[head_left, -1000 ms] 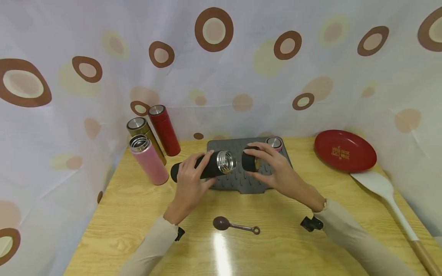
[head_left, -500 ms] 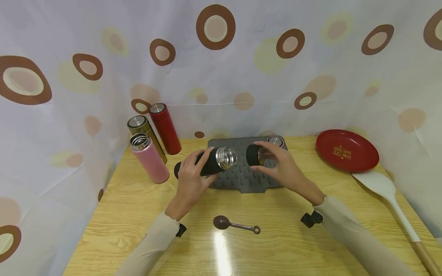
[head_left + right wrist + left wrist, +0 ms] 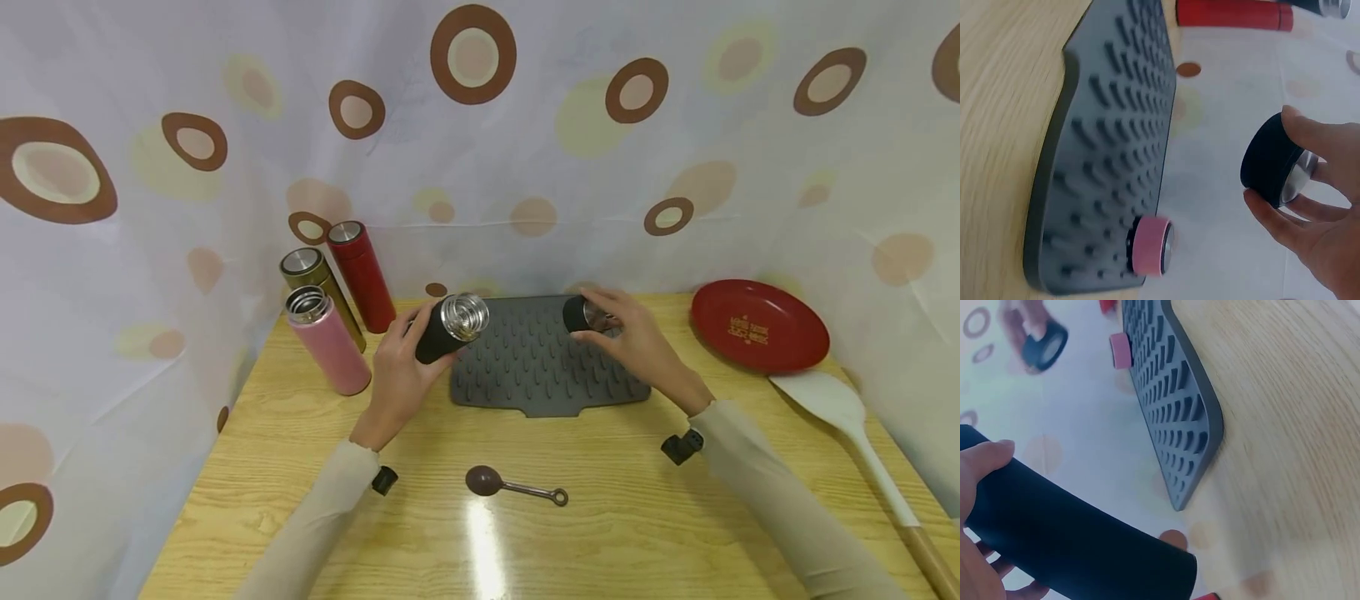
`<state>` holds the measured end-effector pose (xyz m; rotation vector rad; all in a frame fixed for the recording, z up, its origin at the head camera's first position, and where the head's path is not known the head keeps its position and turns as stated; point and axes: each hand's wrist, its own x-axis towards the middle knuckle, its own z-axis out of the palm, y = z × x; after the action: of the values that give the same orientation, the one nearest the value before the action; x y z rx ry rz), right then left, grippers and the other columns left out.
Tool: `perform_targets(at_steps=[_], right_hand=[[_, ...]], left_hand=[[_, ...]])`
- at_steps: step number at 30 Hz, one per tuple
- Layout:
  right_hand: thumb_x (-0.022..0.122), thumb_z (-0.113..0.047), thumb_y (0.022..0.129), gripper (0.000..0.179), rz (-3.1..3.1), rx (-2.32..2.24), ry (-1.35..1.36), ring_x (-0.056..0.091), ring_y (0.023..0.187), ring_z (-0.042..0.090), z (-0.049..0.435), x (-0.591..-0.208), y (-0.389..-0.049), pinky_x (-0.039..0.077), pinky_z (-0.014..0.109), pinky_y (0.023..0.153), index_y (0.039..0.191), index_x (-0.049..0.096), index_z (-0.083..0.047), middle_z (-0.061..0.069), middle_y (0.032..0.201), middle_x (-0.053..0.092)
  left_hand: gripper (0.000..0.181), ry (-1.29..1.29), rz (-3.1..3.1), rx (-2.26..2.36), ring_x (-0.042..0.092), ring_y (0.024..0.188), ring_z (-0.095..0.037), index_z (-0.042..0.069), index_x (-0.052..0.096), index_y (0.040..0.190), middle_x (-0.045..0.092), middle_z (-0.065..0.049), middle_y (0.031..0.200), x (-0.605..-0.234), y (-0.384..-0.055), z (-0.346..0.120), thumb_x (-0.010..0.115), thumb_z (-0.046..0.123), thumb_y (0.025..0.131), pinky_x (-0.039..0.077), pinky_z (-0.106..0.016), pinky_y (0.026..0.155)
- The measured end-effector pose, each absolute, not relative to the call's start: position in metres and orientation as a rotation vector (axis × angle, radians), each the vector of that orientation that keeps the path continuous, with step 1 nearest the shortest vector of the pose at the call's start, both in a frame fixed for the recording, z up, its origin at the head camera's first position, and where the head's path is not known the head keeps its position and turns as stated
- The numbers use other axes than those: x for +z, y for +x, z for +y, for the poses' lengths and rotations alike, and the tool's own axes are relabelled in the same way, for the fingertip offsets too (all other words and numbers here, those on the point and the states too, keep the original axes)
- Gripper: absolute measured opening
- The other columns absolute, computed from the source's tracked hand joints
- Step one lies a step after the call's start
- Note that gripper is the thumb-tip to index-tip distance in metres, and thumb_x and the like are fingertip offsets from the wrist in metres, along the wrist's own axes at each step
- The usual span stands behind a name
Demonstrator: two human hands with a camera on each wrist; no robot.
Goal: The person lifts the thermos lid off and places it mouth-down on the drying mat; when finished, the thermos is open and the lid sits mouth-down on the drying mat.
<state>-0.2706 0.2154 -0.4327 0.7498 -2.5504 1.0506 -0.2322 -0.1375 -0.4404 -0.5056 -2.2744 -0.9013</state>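
My left hand (image 3: 401, 362) grips a black thermos bottle (image 3: 437, 335), tilted, its bare steel mouth facing up and to the right. In the left wrist view the bottle body (image 3: 1079, 531) is seen off the table. Between the thumb and fingers of my right hand (image 3: 633, 342) is a black lid (image 3: 576, 314) with a silver top, held above the grey ridged mat (image 3: 525, 367). The right wrist view shows the lid (image 3: 1270, 161) apart from the mat. On the mat sits a pink lid (image 3: 1150, 245), hidden behind my right hand in the head view.
At the left stand a lidless pink thermos (image 3: 330, 346), a gold thermos (image 3: 330, 287) and a red thermos (image 3: 363, 275). A brown spoon (image 3: 483, 481) lies in front. To the right are a red plate (image 3: 795, 333) and a white spatula (image 3: 825, 400) with a wooden handle.
My hands have moved apart. The right hand has carried the black lid to the right and back; the left has drawn the bottle left and tipped its mouth more upward.
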Motion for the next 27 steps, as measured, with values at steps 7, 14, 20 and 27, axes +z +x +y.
perform_targets(at_steps=[7,14,20,27], right_hand=[[0.085,-0.019,0.089,0.068,-2.628,0.862,0.632,0.059,0.091,0.031,0.233,-0.445,-0.279,0.052,0.045,0.076,0.148,0.056,0.002,0.025,0.120,0.059],[0.084,-0.019,0.090,0.066,-2.796,0.750,0.533,0.056,0.094,0.039,0.242,-0.452,-0.282,0.050,0.053,0.080,0.142,0.057,0.011,0.033,0.120,0.055],[0.083,-0.018,0.091,0.065,-2.924,0.751,0.484,0.058,0.110,0.045,0.246,-0.454,-0.283,0.051,0.060,0.093,0.142,0.055,0.012,0.033,0.128,0.051],[0.088,-0.021,0.086,0.053,-2.996,0.668,0.507,0.058,0.091,0.035,0.240,-0.468,-0.288,0.051,0.052,0.081,0.121,0.064,0.012,0.028,0.109,0.058]], left_hand=[[0.077,-0.344,-2.263,-1.123,0.061,0.124,-0.036,0.008,0.054,0.151,0.060,-0.019,0.138,-0.444,-0.241,-0.148,0.090,0.021,0.084,0.052,-0.055,0.107],[0.080,-0.263,-2.186,-1.191,0.062,0.117,-0.036,0.006,0.052,0.153,0.060,-0.020,0.135,-0.449,-0.249,-0.148,0.090,0.024,0.085,0.054,-0.056,0.101],[0.082,-0.186,-2.165,-1.274,0.060,0.118,-0.036,0.006,0.048,0.155,0.060,-0.020,0.135,-0.446,-0.256,-0.148,0.088,0.028,0.087,0.052,-0.056,0.102],[0.086,-0.080,-2.200,-1.319,0.059,0.123,-0.036,0.002,0.041,0.158,0.059,-0.020,0.135,-0.447,-0.262,-0.149,0.083,0.036,0.091,0.050,-0.056,0.107]])
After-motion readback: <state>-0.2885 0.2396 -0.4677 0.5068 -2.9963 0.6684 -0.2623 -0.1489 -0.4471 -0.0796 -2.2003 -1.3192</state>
